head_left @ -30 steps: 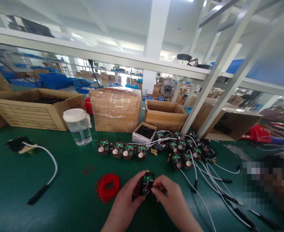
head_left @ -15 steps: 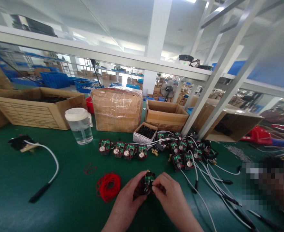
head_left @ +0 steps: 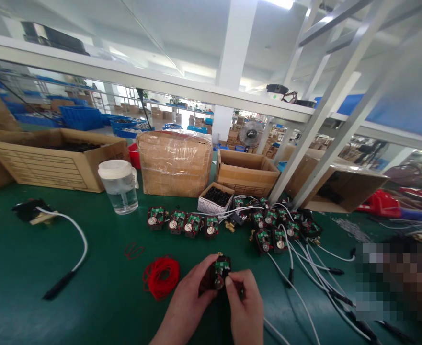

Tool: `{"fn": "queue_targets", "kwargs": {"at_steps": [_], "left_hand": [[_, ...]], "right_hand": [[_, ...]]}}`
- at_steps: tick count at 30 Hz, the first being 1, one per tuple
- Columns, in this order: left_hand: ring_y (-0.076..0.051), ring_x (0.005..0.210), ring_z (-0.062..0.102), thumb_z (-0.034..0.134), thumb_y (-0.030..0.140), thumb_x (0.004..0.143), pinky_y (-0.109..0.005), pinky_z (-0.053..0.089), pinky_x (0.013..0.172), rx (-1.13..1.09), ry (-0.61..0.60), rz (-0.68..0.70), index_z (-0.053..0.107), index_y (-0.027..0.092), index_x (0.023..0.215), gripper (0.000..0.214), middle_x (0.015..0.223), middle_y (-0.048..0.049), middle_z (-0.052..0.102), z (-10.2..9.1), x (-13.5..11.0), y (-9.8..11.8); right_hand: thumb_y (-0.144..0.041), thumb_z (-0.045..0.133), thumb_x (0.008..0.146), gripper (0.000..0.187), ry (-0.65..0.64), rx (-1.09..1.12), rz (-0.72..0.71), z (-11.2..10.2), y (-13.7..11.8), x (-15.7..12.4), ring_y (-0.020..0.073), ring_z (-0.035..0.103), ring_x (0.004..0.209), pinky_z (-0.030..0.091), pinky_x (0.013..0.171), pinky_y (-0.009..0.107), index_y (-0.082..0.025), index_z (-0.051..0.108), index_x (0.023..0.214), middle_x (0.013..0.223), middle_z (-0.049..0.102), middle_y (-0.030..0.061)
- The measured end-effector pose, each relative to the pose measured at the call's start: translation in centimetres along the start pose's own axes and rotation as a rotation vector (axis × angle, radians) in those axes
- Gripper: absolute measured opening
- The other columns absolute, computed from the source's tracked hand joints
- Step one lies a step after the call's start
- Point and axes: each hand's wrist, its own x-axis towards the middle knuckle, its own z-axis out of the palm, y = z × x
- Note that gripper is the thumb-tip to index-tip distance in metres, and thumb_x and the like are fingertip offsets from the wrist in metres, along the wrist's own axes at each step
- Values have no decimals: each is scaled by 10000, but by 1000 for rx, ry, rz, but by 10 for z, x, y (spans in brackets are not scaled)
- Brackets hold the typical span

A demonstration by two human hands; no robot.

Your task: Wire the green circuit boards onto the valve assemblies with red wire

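My left hand [head_left: 186,299] is closed around a small black housing with a green circuit board [head_left: 222,268] inside, held low over the table. A round part sits at the board's lower end, and a brass fitting shows at the top. My right hand [head_left: 245,299] pinches with thumb and forefinger at the housing's right edge; what lies between the fingertips is too small to make out. Left of my hands is a bundle of red thin cord or wire [head_left: 161,277]. Beyond them stands a row of similar housings [head_left: 192,224].
More housings [head_left: 279,239] with white cables [head_left: 309,268] are heaped at right. Behind are a small box of black parts [head_left: 216,197], cartons [head_left: 175,163] and a water jar [head_left: 119,187]. A cabled part [head_left: 40,215] lies far left. A pixelated co-worker's hand [head_left: 408,282] is at right.
My right hand has turned more upright, its wrist swinging left, and its fingertips stay by the housing's right edge. A white cable now shows below it. My left hand holds still.
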Motion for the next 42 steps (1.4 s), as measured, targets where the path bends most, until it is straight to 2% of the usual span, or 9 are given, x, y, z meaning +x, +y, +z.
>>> {"fn": "queue_targets", "kwargs": {"at_steps": [8,15,20,23,27,31,34,37,42], "left_hand": [[-235,1202,615,610,136,702,-368,490,1034,-15,-10,0,564,308,1375,696,1327,-29,667,-1,1,4],[-228,1114,639,596,122,697,-353,504,977,14,-14,25,529,325,1400,735,1291,-24,672,0,1,-3],[-204,965,656,588,107,679,-324,511,878,7,-14,7,527,282,1408,751,1239,-36,684,0,1,1],[-201,911,648,589,103,666,-314,505,832,19,-11,-16,529,236,1409,757,1151,-45,704,2,3,5],[-202,891,641,585,96,667,-305,496,806,29,-19,-21,540,233,1393,740,1058,-26,716,2,3,12],[-196,884,640,578,86,673,-300,502,801,13,-20,-10,533,242,1397,742,1071,-28,715,1,2,11],[-211,949,645,587,81,669,-315,508,855,33,-13,-15,521,247,1417,768,1121,-43,709,2,2,6],[-233,1029,639,603,89,670,-342,503,928,53,5,-1,535,276,1408,765,1139,-43,710,2,3,1],[-232,1086,636,589,80,665,-352,496,983,25,14,19,545,307,1395,766,1220,-33,694,3,2,-2]], "right_hand": [[-296,567,923,148,-70,-83,-36,-7,-10,7,177,593,727,459,671,266,-212,648,833,800,620,5],[-71,564,853,216,-609,-336,-241,-45,-55,65,159,595,801,417,713,250,-214,700,763,818,611,-5],[-13,607,811,250,-934,-648,-641,-47,-86,99,182,575,862,378,779,292,-232,686,721,848,667,-4],[27,663,724,280,-1088,-639,-746,-41,-103,113,169,591,825,375,780,285,-243,679,653,780,682,-29],[41,725,658,298,-1165,-749,-811,-32,-118,117,134,557,610,336,620,265,-243,677,583,652,649,-53],[19,751,685,286,-1157,-902,-926,-29,-118,109,134,520,512,261,532,265,-245,753,795,687,690,-26],[26,752,656,333,-1135,-973,-866,-31,-107,104,157,559,564,284,539,259,-211,745,890,736,706,9],[37,721,624,288,-1050,-871,-648,-34,-91,98,155,577,629,334,568,241,-206,722,778,735,660,-4],[4,502,809,308,-835,-566,-271,-40,-68,78,104,577,631,407,583,196,-214,720,820,863,596,10]]}}
